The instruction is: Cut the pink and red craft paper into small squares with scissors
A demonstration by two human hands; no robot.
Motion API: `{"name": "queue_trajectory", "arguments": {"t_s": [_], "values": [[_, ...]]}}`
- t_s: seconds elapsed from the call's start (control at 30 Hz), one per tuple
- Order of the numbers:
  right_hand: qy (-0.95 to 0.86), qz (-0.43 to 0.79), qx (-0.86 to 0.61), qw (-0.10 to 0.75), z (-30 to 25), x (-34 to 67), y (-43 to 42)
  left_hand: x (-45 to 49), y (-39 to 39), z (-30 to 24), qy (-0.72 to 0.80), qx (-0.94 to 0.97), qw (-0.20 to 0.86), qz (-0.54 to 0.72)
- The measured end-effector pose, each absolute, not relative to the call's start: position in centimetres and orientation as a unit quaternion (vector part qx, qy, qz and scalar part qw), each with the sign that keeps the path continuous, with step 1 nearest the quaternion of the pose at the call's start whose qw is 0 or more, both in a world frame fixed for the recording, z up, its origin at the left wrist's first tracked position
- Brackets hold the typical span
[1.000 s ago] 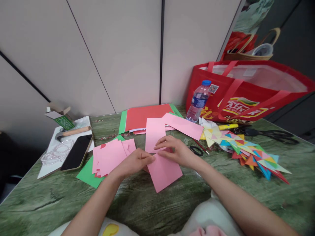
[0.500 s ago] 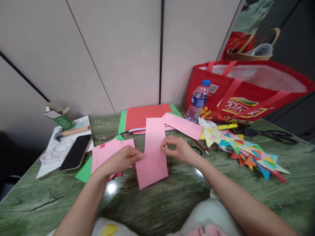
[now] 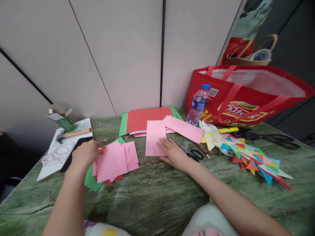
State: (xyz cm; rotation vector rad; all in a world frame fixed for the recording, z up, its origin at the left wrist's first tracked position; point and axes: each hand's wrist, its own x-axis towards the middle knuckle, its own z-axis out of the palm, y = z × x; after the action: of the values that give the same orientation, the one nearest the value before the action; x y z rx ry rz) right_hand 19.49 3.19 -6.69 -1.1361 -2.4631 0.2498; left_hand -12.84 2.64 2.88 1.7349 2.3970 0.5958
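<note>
My right hand [image 3: 176, 154] lies flat with its fingers spread over the lower right corner of a pink paper strip [image 3: 155, 136] on the table. Another pink strip [image 3: 185, 128] slants away to the right behind it. At the left edge of a pile of pink paper squares [image 3: 113, 162], my left hand [image 3: 85, 152] hovers partly over the phone [image 3: 70, 159]. Its thumb and forefinger are slightly apart with nothing visible between them; the other fingers are hidden. Red and green paper [image 3: 92, 180] peeks out from beneath the pile. Small scissors [image 3: 194, 154] sit just right of my right hand.
Coloured sheets [image 3: 147, 118] are stacked at the back. A water bottle [image 3: 199, 105] stands before a red shopping bag [image 3: 236, 101]. Folded paper pieces [image 3: 253, 154] and large black scissors [image 3: 273, 137] lie right; a hammer [image 3: 73, 133], beads [image 3: 57, 153] and a small box [image 3: 64, 120] are left.
The pink piece held between both hands now lies on the pile at left. My left hand has moved left, off it; my right hand has flattened onto the strip. The small scissors show more fully.
</note>
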Motion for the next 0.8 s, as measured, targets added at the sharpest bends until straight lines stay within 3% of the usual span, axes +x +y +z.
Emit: {"name": "queue_trajectory", "arguments": {"t_s": [0.07, 0.1, 0.13, 0.2, 0.27, 0.33, 0.8], "values": [[-0.894, 0.072, -0.405, 0.177, -6.7, 19.3, 3.1, -11.0, 2.7, 2.6, 0.786, 0.605, -0.055, 0.111], [-0.898, 0.065, -0.402, 0.164, -6.6, 19.3, 3.1, -9.7, 2.6, 2.3, 0.766, 0.625, -0.061, 0.135], [-0.902, 0.059, -0.400, 0.153, -6.6, 19.2, 3.0, -8.2, 2.5, 2.0, 0.742, 0.641, -0.034, 0.196], [-0.908, 0.050, -0.395, 0.135, -6.4, 19.2, 3.0, -5.1, 2.2, 1.0, 0.674, 0.643, 0.129, 0.339], [-0.912, 0.047, -0.390, 0.121, -6.3, 19.2, 2.9, -2.4, 1.8, -0.1, 0.618, 0.603, 0.321, 0.388], [-0.914, 0.048, -0.386, 0.113, -6.1, 19.4, 2.9, -0.8, 1.4, -1.1, 0.590, 0.541, 0.444, 0.404], [-0.910, 0.050, -0.378, 0.159, -5.7, 19.5, 2.6, -0.4, 1.8, -2.3, 0.485, 0.412, 0.662, 0.396]]}}
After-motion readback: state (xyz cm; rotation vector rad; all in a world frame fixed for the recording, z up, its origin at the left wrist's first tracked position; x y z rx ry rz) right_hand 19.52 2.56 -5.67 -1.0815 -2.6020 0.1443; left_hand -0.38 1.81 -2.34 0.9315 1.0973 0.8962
